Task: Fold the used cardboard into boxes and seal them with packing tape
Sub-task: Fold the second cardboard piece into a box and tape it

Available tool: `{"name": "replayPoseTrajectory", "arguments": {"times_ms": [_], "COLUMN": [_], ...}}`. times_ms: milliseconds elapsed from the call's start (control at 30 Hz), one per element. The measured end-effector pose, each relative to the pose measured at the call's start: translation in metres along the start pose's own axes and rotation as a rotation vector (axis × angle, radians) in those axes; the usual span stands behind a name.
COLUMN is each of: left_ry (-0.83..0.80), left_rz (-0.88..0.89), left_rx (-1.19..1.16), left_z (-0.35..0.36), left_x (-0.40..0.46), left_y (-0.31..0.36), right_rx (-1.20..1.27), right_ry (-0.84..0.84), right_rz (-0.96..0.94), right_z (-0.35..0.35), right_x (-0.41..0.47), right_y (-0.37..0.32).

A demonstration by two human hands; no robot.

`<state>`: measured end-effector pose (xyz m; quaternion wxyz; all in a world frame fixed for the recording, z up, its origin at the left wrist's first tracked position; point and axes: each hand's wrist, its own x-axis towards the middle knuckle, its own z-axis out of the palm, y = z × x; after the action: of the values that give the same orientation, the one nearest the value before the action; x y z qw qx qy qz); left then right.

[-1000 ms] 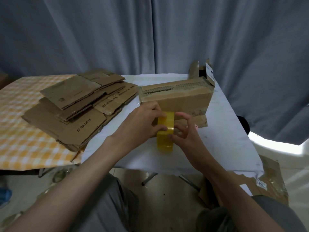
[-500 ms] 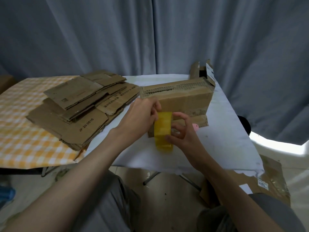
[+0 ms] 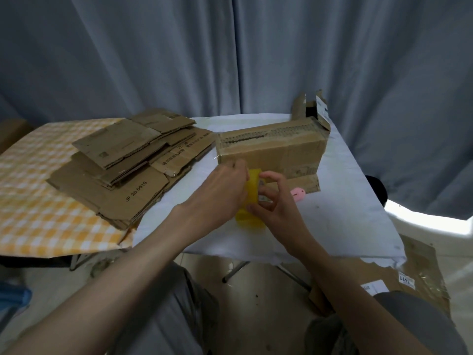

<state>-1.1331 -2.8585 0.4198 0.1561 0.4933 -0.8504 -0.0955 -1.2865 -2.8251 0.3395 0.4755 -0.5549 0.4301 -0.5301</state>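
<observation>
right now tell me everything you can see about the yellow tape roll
The tape roll is translucent yellow packing tape, standing on edge above the near part of the white table, just in front of the folded cardboard box. The left hand covers its left side; the right hand pinches it at the core. Whether it rests on the table cannot be told.

Grey curtain (image 3: 179, 60) as backdrop, white-covered worktop (image 3: 345, 201) at centre, orange-and-white checked cloth (image 3: 38, 213) on the surface to its left, small pink object (image 3: 298, 193) lying on the white cover, black rounded object (image 3: 376, 188) just past the right edge, tiled floor (image 3: 256, 290) below.
</observation>
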Motion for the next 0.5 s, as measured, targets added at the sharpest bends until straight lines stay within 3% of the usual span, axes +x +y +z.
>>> {"name": "replayPoseTrajectory", "arguments": {"times_ms": [267,500], "left_ry": [0.083,0.282], "left_rz": [-0.076,0.118], "left_rx": [-0.055,-0.115], "left_z": [-0.007,-0.019], "left_x": [0.011,0.005], "left_y": [-0.004,0.016], "right_rx": [0.005,-0.014], "right_ry": [-0.022,0.081], "right_rz": [-0.029,-0.044], "right_z": [0.006,-0.009], "right_x": [-0.007,-0.002], "right_y": [-0.001,-0.020]}}
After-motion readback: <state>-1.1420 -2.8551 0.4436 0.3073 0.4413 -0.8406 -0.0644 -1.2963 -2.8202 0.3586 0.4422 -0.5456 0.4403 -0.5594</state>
